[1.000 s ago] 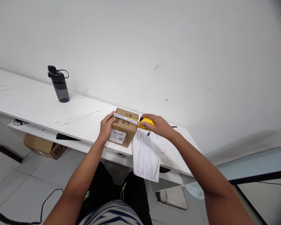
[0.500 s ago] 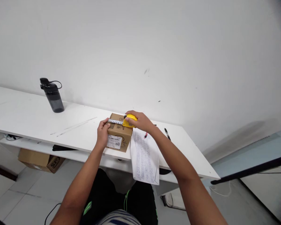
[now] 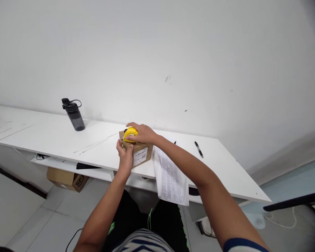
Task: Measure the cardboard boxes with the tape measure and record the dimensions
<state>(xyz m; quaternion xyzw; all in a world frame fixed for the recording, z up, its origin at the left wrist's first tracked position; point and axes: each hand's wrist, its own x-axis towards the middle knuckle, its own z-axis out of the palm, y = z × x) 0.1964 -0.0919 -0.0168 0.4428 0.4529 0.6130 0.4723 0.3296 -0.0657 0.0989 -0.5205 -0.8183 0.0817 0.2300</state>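
Observation:
A small brown cardboard box (image 3: pixel 142 154) with a white label stands near the front edge of the white desk (image 3: pixel 55 134). My right hand (image 3: pixel 143 133) is closed around a yellow tape measure (image 3: pixel 130 133) resting on top of the box at its left end. My left hand (image 3: pixel 125 153) grips the box's near left corner, with its fingers curled up close under the tape measure. No length of tape blade shows between the hands.
A printed paper sheet (image 3: pixel 172 176) hangs over the desk edge right of the box. A black marker (image 3: pixel 198 149) lies further right. A dark water bottle (image 3: pixel 74 114) stands at the back left. A cardboard box (image 3: pixel 67 178) sits under the desk.
The tape was stretched across the box top; my right hand has slid the yellow case leftward to meet my left hand, and the blade is drawn in. The view has shifted.

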